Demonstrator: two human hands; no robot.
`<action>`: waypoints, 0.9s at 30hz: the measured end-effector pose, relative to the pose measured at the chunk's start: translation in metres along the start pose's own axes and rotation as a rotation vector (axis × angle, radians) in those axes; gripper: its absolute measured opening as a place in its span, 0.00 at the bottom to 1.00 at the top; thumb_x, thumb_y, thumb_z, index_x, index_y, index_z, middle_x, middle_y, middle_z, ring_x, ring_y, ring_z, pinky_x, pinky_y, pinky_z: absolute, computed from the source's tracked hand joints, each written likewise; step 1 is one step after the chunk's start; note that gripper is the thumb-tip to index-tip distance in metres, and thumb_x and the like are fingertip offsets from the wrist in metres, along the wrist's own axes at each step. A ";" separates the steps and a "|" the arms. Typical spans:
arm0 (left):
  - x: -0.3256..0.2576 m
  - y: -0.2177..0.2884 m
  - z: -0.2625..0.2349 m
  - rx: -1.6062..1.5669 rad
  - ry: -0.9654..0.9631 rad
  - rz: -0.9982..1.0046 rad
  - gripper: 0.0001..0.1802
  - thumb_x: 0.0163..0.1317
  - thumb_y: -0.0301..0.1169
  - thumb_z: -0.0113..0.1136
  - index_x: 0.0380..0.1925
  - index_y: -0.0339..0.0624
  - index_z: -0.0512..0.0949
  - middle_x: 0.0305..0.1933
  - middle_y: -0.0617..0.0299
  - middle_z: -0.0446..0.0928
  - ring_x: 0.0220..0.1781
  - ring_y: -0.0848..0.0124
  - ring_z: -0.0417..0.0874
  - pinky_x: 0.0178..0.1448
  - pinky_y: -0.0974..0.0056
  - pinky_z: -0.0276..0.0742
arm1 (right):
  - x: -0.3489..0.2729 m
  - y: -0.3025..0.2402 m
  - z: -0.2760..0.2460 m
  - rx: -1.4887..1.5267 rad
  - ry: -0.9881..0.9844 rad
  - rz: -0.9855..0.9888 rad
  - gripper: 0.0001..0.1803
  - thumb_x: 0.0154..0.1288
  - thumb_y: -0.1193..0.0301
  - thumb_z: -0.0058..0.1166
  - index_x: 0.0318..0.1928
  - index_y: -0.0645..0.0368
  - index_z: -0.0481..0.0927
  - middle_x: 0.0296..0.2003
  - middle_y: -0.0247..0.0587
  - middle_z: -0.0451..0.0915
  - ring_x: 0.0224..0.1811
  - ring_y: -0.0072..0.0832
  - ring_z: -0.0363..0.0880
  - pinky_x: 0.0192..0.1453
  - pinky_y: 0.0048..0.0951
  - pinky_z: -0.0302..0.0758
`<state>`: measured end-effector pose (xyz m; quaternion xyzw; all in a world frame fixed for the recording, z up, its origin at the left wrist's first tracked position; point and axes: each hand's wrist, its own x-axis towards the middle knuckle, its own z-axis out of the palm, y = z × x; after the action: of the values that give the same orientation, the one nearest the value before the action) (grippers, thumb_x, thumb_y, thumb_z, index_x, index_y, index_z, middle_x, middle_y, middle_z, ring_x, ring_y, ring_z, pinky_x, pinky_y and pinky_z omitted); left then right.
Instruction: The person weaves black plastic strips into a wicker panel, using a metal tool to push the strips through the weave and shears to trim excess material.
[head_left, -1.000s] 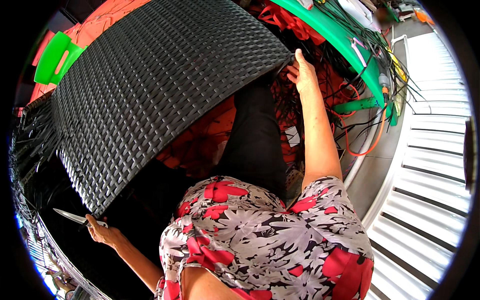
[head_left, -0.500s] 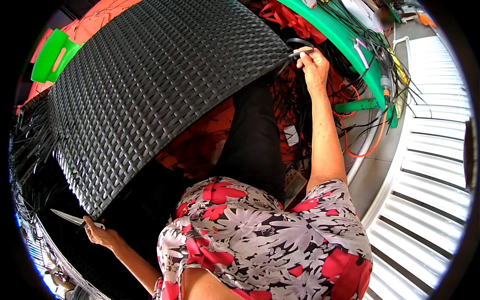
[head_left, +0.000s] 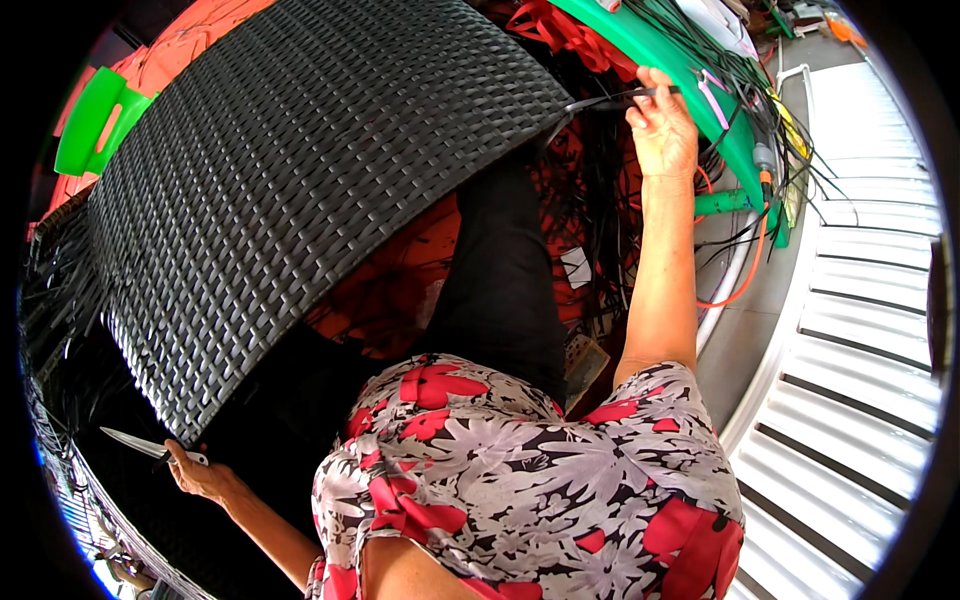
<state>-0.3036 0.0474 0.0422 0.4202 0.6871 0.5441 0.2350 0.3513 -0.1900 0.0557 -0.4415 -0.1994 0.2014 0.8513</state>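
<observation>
Fingers point(head_left: 650, 100) of the right hand point(head_left: 662, 130) pinch a thin black strip point(head_left: 610, 98) that runs left to the far right corner of the woven panel point(head_left: 290, 190), pulled taut in the air above the cluttered floor. From my remote seat I see the left hand point(head_left: 200, 475) low at the near left, its fingers curled shut around a knife point(head_left: 150, 447) whose pale blade points left, just below the near corner of the panel.

That panel, a broad sheet of dark grey wicker weave, lies tilted across the person's lap and fills the left and centre of the view, its near edge resting over a black trouser leg point(head_left: 500, 270). Beneath it an orange sheet point(head_left: 400, 280) covers the ground. A green plastic piece point(head_left: 90, 125) sits at the far left, beyond the panel's edge.

Far right, a long green board point(head_left: 700, 90) runs diagonally, with loose black strands point(head_left: 740, 60) heaped on it and spilling over its side. An orange cord point(head_left: 750, 270) loops down next to the raised forearm. White slatted shutters point(head_left: 860, 330) line the right side, on grey paving. At the near left, more dark weave curves along the rim, just beside the left hand. A red-and-grey flowered shirt point(head_left: 520, 480) fills the near centre.
</observation>
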 end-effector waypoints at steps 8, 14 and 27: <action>0.001 0.002 0.001 0.019 -0.026 -0.009 0.18 0.55 0.42 0.66 0.26 0.37 0.76 0.24 0.65 0.72 0.26 0.74 0.71 0.28 0.71 0.67 | -0.002 -0.026 0.039 -1.001 0.096 -0.110 0.17 0.67 0.68 0.48 0.53 0.63 0.74 0.43 0.41 0.80 0.28 0.24 0.81 0.28 0.20 0.73; 0.000 -0.001 0.000 -0.014 -0.024 -0.027 0.17 0.55 0.42 0.66 0.26 0.39 0.75 0.24 0.65 0.73 0.27 0.74 0.71 0.29 0.70 0.67 | -0.003 -0.025 0.028 -1.804 0.158 -0.466 0.20 0.65 0.71 0.48 0.57 0.61 0.70 0.30 0.42 0.82 0.27 0.27 0.81 0.33 0.25 0.77; 0.014 -0.009 0.000 -0.071 -0.036 -0.005 0.13 0.52 0.38 0.69 0.27 0.39 0.79 0.24 0.68 0.73 0.26 0.77 0.70 0.30 0.70 0.66 | 0.001 0.000 0.036 -0.674 0.396 -0.023 0.19 0.67 0.60 0.48 0.40 0.66 0.77 0.37 0.53 0.80 0.42 0.40 0.81 0.50 0.36 0.77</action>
<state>-0.3139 0.0588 0.0359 0.4199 0.6640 0.5598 0.2634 0.3331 -0.1652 0.0752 -0.7243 -0.0911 0.0261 0.6829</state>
